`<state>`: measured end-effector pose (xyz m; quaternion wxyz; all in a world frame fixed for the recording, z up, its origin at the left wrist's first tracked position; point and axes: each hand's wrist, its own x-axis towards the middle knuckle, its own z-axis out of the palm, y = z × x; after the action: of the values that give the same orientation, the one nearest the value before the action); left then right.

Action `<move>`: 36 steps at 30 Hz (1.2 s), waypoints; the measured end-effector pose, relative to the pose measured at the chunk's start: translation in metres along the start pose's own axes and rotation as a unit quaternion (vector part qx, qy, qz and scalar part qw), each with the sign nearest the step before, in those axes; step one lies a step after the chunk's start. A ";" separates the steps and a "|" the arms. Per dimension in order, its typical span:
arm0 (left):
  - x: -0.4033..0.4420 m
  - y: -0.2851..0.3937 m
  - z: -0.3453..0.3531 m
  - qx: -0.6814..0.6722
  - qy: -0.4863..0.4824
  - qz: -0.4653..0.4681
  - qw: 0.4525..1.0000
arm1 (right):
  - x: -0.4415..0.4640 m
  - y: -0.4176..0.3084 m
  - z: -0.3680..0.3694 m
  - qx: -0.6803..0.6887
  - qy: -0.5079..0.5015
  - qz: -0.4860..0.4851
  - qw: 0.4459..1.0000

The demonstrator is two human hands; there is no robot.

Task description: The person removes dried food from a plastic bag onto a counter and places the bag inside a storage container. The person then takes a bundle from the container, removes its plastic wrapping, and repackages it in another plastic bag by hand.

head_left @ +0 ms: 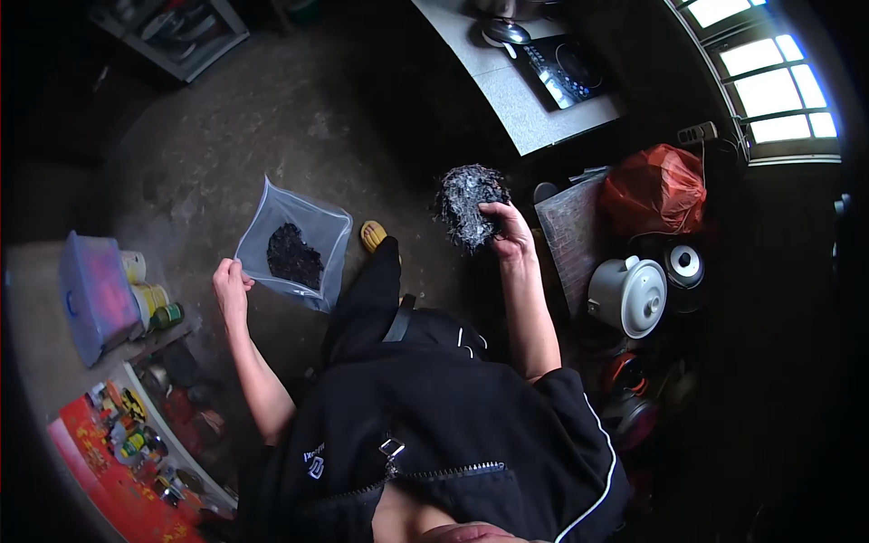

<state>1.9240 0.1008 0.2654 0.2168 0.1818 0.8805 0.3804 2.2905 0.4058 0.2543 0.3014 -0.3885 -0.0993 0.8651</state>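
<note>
My left hand (233,282) pinches the edge of a clear plastic zip bag (324,220), which hangs open-mouthed beside my leg. Inside the bag lies a dark, crumpled dried mass (294,255). Raised on the other side, my right hand (510,230) grips a dark fibrous clump (466,206) with a whitish, frosted-looking surface. This clump is apart from the bag, and its exact kind cannot be made out. My right thumb lies against the clump's near edge, while the other fingers are mostly hidden behind it.
A counter (493,77) with an induction cooker (557,71) stands ahead to the right. A red plastic bag (654,192) and a lidded white pot (629,297) sit on my right. To the left are a plastic box (95,294) and a red-topped table (95,466) with several jars.
</note>
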 end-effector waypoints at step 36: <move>0.179 0.245 0.166 -0.057 -0.028 -0.031 0.997 | 0.328 -0.164 -0.090 -0.835 0.257 -0.106 0.475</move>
<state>1.8979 0.4439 0.3024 0.2633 0.1521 0.8561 0.4180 2.2600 0.7276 0.0589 -0.0641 -0.6476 -0.7335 0.1962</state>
